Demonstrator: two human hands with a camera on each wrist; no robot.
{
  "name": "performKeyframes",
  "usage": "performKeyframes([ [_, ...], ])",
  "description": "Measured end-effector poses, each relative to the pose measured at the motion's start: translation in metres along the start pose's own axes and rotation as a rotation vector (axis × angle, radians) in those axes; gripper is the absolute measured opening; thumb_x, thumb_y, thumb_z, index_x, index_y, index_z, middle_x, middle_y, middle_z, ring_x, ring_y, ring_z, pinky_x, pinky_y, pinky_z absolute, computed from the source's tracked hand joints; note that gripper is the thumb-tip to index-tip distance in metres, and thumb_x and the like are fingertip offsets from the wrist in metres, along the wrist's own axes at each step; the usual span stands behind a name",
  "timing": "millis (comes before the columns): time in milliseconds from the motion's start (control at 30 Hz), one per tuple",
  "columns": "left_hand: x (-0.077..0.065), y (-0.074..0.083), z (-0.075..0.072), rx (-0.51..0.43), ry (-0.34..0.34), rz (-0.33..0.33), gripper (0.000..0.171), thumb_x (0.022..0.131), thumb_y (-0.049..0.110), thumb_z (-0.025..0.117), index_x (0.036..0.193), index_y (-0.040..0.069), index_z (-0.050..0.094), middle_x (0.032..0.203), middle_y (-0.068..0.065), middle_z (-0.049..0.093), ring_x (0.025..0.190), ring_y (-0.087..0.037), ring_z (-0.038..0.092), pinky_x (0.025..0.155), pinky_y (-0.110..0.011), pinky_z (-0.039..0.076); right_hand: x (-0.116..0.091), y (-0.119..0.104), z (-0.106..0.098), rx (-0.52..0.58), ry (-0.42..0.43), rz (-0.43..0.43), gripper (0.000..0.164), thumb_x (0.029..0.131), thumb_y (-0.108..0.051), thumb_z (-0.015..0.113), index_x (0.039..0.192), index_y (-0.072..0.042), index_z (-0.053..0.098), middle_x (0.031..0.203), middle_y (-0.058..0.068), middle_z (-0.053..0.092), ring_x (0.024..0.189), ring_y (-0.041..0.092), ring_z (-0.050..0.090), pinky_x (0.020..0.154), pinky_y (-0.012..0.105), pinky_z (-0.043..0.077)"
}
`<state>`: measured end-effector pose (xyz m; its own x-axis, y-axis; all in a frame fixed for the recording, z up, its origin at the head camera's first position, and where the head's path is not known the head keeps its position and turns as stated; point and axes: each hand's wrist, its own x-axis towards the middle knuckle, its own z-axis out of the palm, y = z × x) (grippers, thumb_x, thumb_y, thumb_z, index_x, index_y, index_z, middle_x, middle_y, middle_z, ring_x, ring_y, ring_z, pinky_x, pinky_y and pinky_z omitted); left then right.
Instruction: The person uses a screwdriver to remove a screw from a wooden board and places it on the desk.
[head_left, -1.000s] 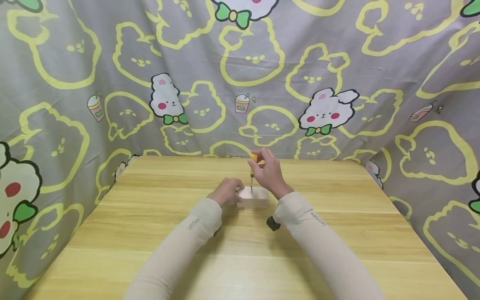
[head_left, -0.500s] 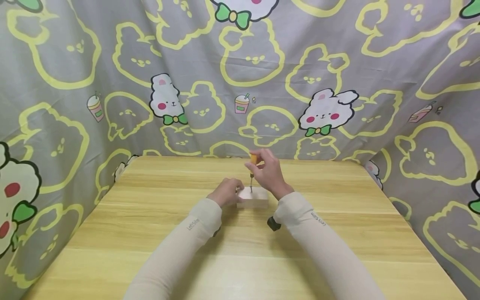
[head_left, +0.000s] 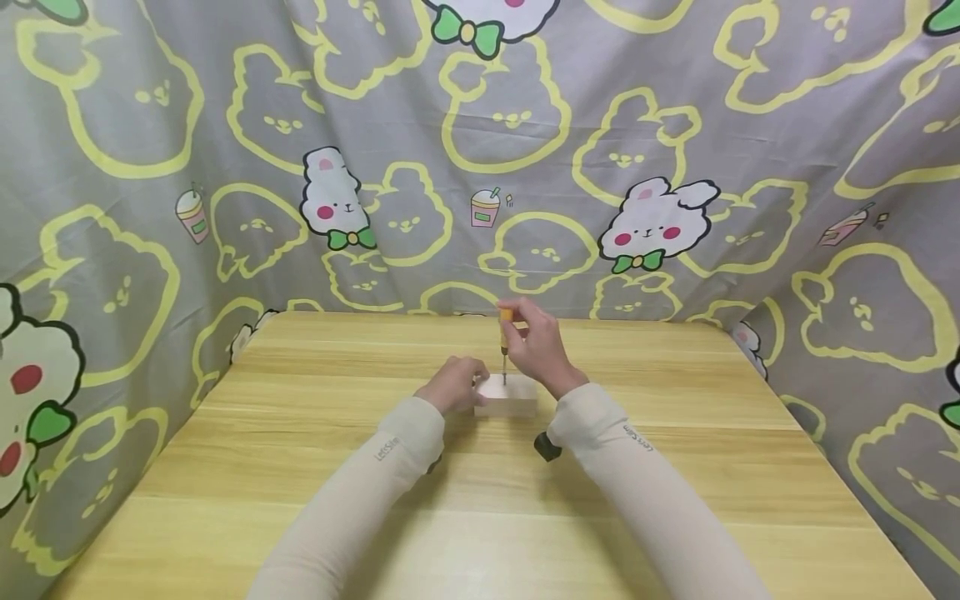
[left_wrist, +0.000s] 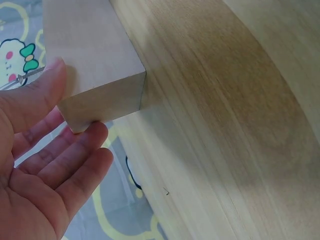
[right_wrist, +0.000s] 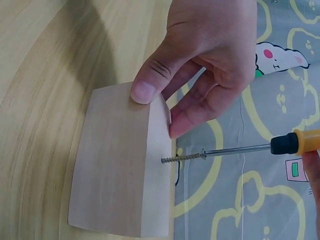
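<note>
A pale wooden block [head_left: 517, 407] lies on the table near the middle. My left hand [head_left: 453, 383] grips its left end, the thumb on the near face and the fingers reaching around the end and top in the right wrist view. A threaded screw [right_wrist: 182, 158] stands upright on the block's top, most of its thread showing. Above it, the tip of a screwdriver [right_wrist: 237, 150] with a yellow handle and black collar meets the screw's head. My right hand [head_left: 540, 342] pinches the upright handle between thumb and fingers; only a fingertip of it shows in the right wrist view.
The light wood-grain table [head_left: 480, 517] spreads around the block. Behind it and at both sides hangs a grey curtain [head_left: 420, 108] with yellow outlines and white rabbits. A black piece [head_left: 547, 447] sits under the right cuff.
My right thumb and fingers have shifted around the yellow handle, the thumb swinging out left and then back. The screwdriver leans very slightly differently. My left hand and the block keep their place.
</note>
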<state>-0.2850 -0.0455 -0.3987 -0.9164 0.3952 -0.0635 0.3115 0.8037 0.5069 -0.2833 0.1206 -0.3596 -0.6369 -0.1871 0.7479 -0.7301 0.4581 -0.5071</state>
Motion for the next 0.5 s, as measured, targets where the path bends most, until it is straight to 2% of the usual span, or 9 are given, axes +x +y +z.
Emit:
performKeyframes([
  [200,-0.0001,0.0001,0.0001,-0.004,0.007,0.012,0.043,0.077,0.014,0.082,0.117,0.005,0.067,0.123,-0.013,0.064,0.112,-0.032,0.056,0.098,-0.045,0.047,0.0,-0.001,0.0022,0.003,0.025,0.004,0.024,0.085,0.001,0.072,0.107,0.003,0.063,0.098,0.015,0.064,0.085,0.027,0.064,0.065,0.031,0.059],
  [333,0.0007,-0.0013,0.0003,-0.005,0.007,0.009,0.044,0.077,0.013,0.082,0.117,0.005,0.067,0.124,-0.012,0.063,0.113,-0.032,0.055,0.098,-0.045,0.047,0.0008,-0.0009,0.0032,-0.041,0.029,0.013,0.025,0.086,0.0,0.071,0.109,0.003,0.061,0.097,0.015,0.064,0.083,0.026,0.065,0.065,0.03,0.059],
  [500,0.0011,-0.0014,0.0005,-0.007,0.003,0.008,0.045,0.077,0.012,0.082,0.118,0.005,0.066,0.126,-0.013,0.062,0.113,-0.032,0.056,0.099,-0.045,0.046,-0.0001,-0.0011,0.0036,-0.045,0.032,0.045,0.031,0.088,0.0,0.069,0.114,0.003,0.052,0.094,0.016,0.067,0.083,0.028,0.068,0.066,0.031,0.059],
])
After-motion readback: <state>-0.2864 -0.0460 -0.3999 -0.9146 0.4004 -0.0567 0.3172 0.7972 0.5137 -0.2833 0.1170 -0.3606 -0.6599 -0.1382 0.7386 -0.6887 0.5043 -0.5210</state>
